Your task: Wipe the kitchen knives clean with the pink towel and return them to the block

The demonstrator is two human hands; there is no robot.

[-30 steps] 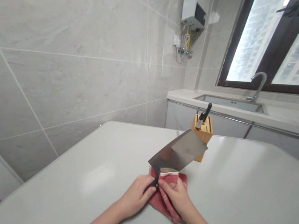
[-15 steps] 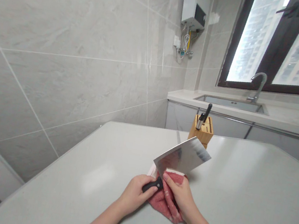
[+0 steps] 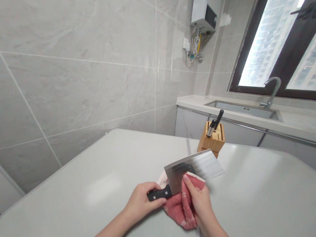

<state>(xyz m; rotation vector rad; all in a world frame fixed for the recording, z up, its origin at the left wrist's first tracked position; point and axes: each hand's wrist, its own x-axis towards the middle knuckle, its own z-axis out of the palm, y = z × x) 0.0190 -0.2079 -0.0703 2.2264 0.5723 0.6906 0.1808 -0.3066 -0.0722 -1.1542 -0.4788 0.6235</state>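
My left hand (image 3: 141,202) is closed around the black handle of a steel cleaver (image 3: 195,168), whose wide blade points away to the right just above the table. My right hand (image 3: 199,200) grips a red cloth (image 3: 179,209) and presses it against the blade near the handle. The cloth's lower part rests bunched on the pale table (image 3: 251,215).
A wooden knife block (image 3: 212,137) with two black-handled knives stands just behind the cleaver. Beyond it runs a counter with a sink (image 3: 244,108) and tap (image 3: 272,91) under a window. A tiled wall borders the table on the left. A water heater (image 3: 206,5) hangs high.
The cleaver blade has tipped down from steep to nearly flat. My right hand with the cloth has slid further up along the blade, and my left hand moved slightly left.
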